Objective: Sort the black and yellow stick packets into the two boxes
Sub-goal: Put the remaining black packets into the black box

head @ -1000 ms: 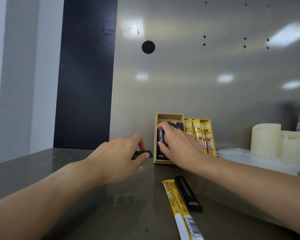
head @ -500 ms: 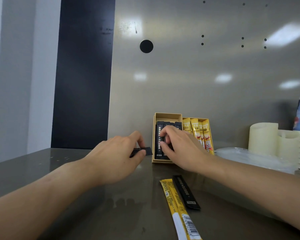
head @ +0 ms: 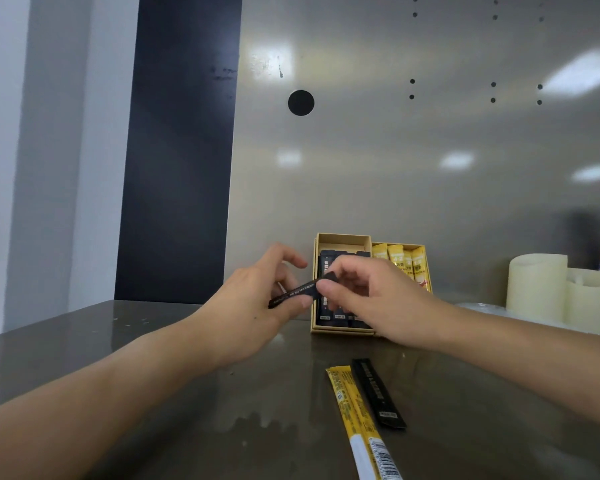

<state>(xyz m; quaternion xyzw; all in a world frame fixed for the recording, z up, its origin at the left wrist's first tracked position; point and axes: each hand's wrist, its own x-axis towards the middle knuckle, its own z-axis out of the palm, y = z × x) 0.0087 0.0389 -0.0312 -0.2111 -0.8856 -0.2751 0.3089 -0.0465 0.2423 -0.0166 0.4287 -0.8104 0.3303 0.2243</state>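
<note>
- Above the dark glossy table (head: 153, 358), at six o'clock of the two boxes: slim black stick packet (head: 298, 292) held in the air, tilted, high end toward two o'clock.
- Left hand (head: 253, 306): thumb and curled fingers pinching the packet's low end, forefinger lifted clear of it.
- Right hand (head: 378, 299): thumb and forefinger tips pinching the high end, remaining fingers loosely curled, covering part of both boxes.
- Open tan cardboard box (head: 341, 239) at twelve o'clock of the hands, against the back panel; row of boxed black stick packets (head: 340, 255) lying side by side inside.
- Second tan cardboard box (head: 400, 244) touching the first at its three o'clock; boxed yellow stick packets (head: 397, 258) inside, lower ends hidden behind the right hand.
- Lying flat on the table at six o'clock of the boxes: long loose yellow stick packet (head: 352, 403), barcode end nearest the camera; shorter loose black stick packet (head: 378, 393) just beside it at its three o'clock.
- Two cream cylinders (head: 535, 285) at three o'clock of the boxes, well apart from them.
- Grey metal back panel (head: 395, 150) with a round black hole (head: 301, 102) at eleven o'clock of the first box.
</note>
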